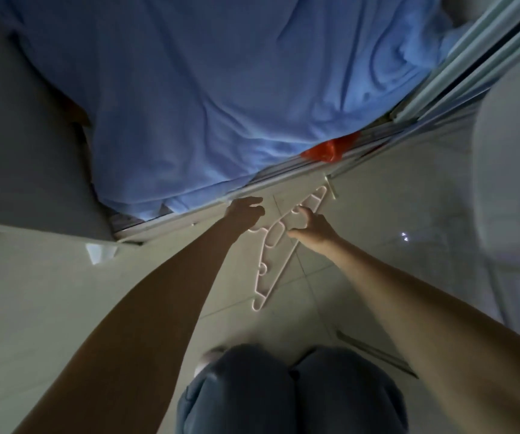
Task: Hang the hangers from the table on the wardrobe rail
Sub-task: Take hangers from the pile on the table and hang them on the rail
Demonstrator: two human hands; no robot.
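Note:
A small bunch of pale pink plastic hangers point(264, 267) hangs in front of me above the tiled floor, one end toward the wardrobe's door track and the other toward my knees. My right hand point(313, 227) grips the bunch near its middle, fingers curled round the bars. My left hand point(246, 211) hovers by the hooks at the upper left of the bunch, its fingers loosely curled with nothing seen between them. No wardrobe rail or table is in view.
Rumpled blue fabric point(221, 89) fills the bottom of the open wardrobe ahead. A red plastic bag point(327, 150) lies by the sliding door track point(283, 177). A grey panel point(27, 151) stands on the left, a pale rounded object point(515, 183) on the right. My knees point(290, 389) are below.

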